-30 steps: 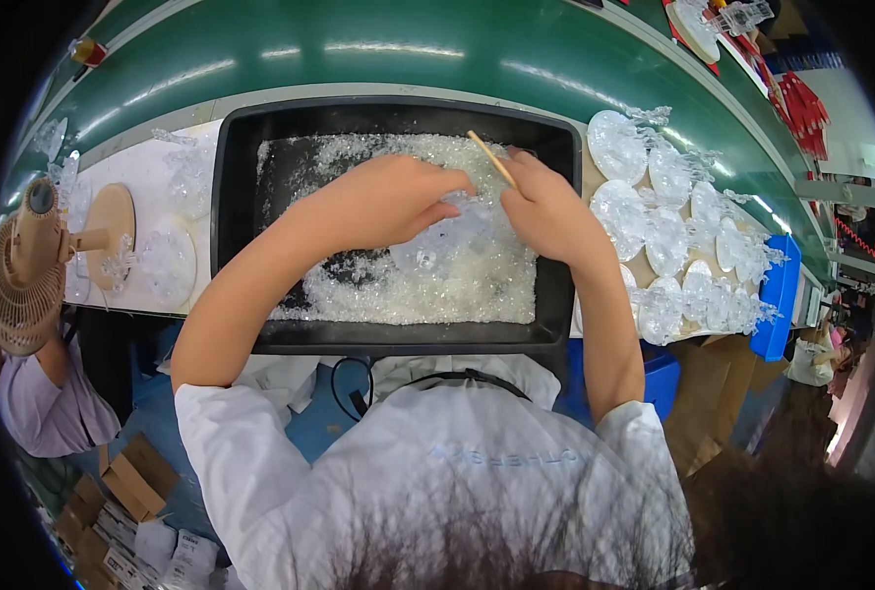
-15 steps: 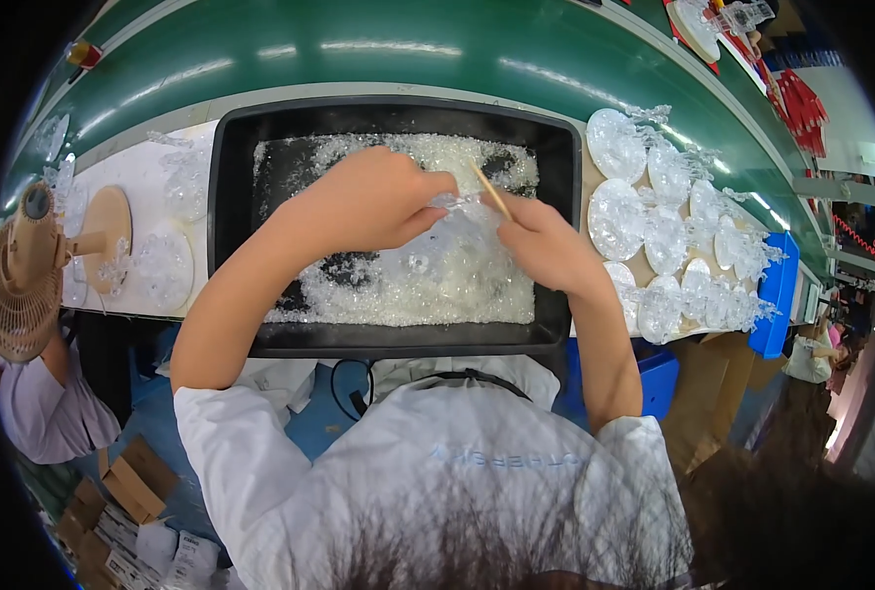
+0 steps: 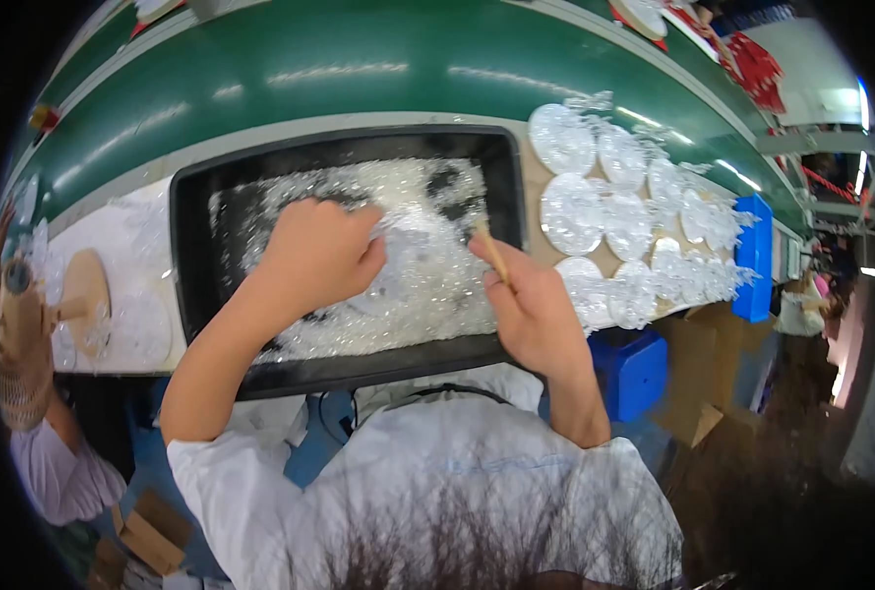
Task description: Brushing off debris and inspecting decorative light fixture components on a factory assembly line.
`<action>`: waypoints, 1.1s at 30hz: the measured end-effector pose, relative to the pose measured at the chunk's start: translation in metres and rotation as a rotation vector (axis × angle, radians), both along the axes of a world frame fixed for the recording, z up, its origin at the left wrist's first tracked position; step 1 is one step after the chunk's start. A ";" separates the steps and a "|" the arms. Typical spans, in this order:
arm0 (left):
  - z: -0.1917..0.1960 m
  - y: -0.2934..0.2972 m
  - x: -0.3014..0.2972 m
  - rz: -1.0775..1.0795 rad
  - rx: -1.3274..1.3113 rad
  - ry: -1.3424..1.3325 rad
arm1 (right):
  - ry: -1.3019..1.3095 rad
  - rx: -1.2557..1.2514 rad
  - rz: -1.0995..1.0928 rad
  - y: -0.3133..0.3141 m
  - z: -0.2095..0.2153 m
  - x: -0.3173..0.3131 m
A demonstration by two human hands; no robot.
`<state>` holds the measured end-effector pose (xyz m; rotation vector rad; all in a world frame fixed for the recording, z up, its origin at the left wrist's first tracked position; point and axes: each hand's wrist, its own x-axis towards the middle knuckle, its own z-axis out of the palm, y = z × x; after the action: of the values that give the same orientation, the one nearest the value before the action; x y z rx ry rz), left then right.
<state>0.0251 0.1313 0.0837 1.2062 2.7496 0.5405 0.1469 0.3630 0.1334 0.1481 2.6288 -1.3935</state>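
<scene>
A black tray (image 3: 349,379) with raised walls is spread with clear and whitish glittery granules (image 3: 408,329). Over its middle, my left hand (image 3: 324,251) is closed in a pinch on a clear plastic piece. A pale, see-through disc (image 3: 408,258) shows beside those fingers, apparently the piece's round base; its edges blend into the granules. My right hand (image 3: 536,305), at the tray's right side, grips a thin light-wood stick (image 3: 493,254) between thumb and fingers. The stick's tip points up and away from me.
Several clear discs with spiky clear parts (image 3: 570,211) stand in rows to the right, before a blue bin (image 3: 752,258). More clear pieces (image 3: 147,320) and a beige fan (image 3: 24,315) are on the left. Behind the tray runs a green surface (image 3: 359,88). Another person's sleeve (image 3: 59,472) is lower left.
My hands have drawn apart: the right, still with the stick, is lower and away from the left hand. The whole view has shifted and tilted, so the tray sits further left.
</scene>
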 end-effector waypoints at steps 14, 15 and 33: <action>0.002 -0.002 -0.012 -0.136 0.114 0.183 | 0.010 0.667 0.542 0.000 -0.003 0.001; -0.001 0.000 -0.008 -0.067 0.119 0.187 | 0.095 0.588 0.501 -0.003 -0.006 -0.001; -0.009 -0.024 -0.029 0.061 -0.082 -0.019 | 0.497 0.211 0.350 -0.020 -0.034 -0.001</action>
<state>-0.0034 0.1076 0.0746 1.0972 2.7704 0.4379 0.1456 0.3433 0.0992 -0.6856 2.9829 -1.1426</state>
